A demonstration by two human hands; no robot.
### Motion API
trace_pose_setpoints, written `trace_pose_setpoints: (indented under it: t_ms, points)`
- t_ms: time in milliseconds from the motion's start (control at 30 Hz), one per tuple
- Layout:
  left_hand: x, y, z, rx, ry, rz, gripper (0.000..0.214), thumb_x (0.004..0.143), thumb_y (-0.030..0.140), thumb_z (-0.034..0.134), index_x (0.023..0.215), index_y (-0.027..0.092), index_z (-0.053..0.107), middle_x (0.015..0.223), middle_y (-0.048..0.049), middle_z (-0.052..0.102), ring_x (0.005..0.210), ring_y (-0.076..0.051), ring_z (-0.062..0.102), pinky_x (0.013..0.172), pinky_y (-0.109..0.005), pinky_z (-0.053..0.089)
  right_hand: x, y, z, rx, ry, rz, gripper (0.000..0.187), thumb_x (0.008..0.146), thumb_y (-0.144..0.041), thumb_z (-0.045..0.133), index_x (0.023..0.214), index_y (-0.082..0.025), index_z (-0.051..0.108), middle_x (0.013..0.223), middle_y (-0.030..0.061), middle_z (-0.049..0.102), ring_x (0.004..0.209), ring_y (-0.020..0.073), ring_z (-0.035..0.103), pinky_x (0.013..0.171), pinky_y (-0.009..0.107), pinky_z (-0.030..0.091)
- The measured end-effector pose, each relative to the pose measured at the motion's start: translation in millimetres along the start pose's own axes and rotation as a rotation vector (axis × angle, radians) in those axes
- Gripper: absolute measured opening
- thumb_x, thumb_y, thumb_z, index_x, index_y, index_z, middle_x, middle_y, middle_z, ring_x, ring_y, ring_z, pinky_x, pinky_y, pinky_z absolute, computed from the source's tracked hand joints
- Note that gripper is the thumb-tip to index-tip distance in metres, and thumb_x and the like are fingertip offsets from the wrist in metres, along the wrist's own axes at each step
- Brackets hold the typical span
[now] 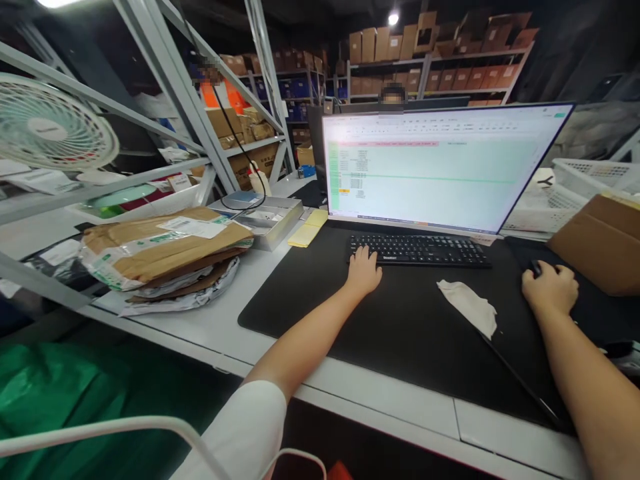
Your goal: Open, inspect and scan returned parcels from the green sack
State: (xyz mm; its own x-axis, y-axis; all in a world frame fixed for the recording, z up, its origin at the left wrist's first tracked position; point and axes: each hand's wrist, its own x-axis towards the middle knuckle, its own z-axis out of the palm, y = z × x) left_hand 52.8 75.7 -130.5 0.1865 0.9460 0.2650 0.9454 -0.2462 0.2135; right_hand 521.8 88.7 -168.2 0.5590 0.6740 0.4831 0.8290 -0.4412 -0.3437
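Observation:
My left hand (365, 270) rests at the left end of a black keyboard (420, 251), fingers stretched onto its keys and holding nothing. At the right, my right hand (551, 288) is wrapped over a dark computer mouse (537, 268), which it mostly hides. Behind the keyboard stands a monitor (430, 173) showing a spreadsheet with a green column and a pink header row. Between my hands a crumpled white cloth or tissue (470, 307) lies on the black desk mat (400, 333), with a thin black rod (520, 377) running from it towards the front edge.
Stacked paper parcels (165, 250) lie left on the desk, near a grey box (275, 223) and yellow sticky notes (309, 229). A cardboard box (600, 243) and white baskets (563, 207) stand right. A fan (45, 127) is at far left. People are partly visible behind.

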Motion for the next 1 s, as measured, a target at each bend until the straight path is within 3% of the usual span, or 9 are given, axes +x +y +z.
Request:
trace_pose_setpoints:
  t_ms: [133,433,1000]
  points:
    - [2.0,2.7,0.3,0.008,0.000,-0.026,0.056,0.101,0.043,0.050,0.149,0.014,0.054,0.164,-0.0204,0.038,0.153,-0.037,0.032,0.124,-0.055,0.030,0.3,2.5,0.9,0.007,-0.047,-0.010,0.065,0.081,-0.028,0.062,0.146,-0.018,0.061,0.130,0.0182,0.056,0.103,0.0296,0.060,0.089,0.040,0.048]
    - [-0.5,4.6,2.6,0.056,0.007,0.003,0.054,0.102,0.039,0.049,0.151,0.016,0.052,0.162,-0.0172,0.043,0.154,-0.039,0.029,0.124,-0.056,0.029,0.0,-0.8,-4.8,-0.035,-0.104,0.025,0.058,0.093,-0.051,0.049,0.138,-0.022,0.068,0.142,0.0167,0.057,0.117,0.0350,0.060,0.096,0.044,0.049]
    - [-0.1,6.9,3.2,0.063,-0.026,0.010,0.054,0.102,0.036,0.047,0.154,0.020,0.050,0.165,-0.0159,0.039,0.154,-0.039,0.030,0.124,-0.061,0.028,2.5,2.0,0.1,-0.023,-0.090,0.040,0.055,0.090,-0.049,0.056,0.136,-0.022,0.070,0.140,0.0143,0.058,0.118,0.0318,0.060,0.102,0.043,0.049]
